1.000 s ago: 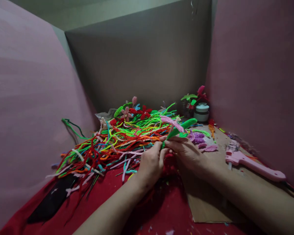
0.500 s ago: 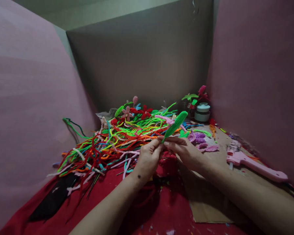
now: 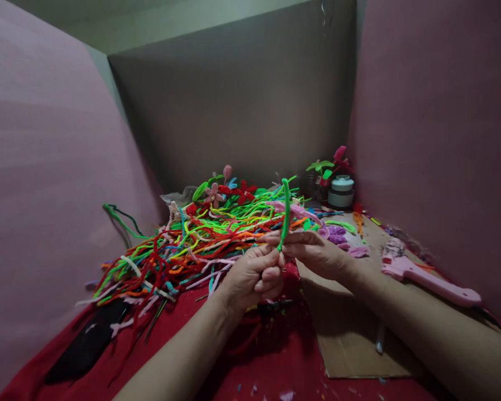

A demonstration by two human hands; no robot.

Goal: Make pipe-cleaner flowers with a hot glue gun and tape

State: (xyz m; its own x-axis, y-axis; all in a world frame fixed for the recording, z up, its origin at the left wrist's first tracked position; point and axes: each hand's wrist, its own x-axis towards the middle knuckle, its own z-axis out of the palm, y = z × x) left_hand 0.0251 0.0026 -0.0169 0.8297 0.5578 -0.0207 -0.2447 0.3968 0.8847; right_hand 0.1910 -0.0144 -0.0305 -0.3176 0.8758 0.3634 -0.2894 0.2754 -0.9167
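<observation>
Both my hands meet in the middle of the view over a red cloth. My left hand is closed, fingers curled round the lower end of a green pipe-cleaner leaf. My right hand pinches the same green piece from the right, thumb and fingers pressed together. The leaf stands nearly upright above my fingers. Behind it lies a big heap of coloured pipe cleaners, with finished red and pink flowers at its far side.
A pink glue gun lies on a sheet of cardboard to the right. A white jar with a small flower arrangement stands in the far right corner. Purple pipe-cleaner shapes lie nearby. Pink and grey boards wall in the space.
The green leaf has swung from slanting up to the right to nearly upright, now seen edge-on. Both hands have risen slightly and stayed closed on it.
</observation>
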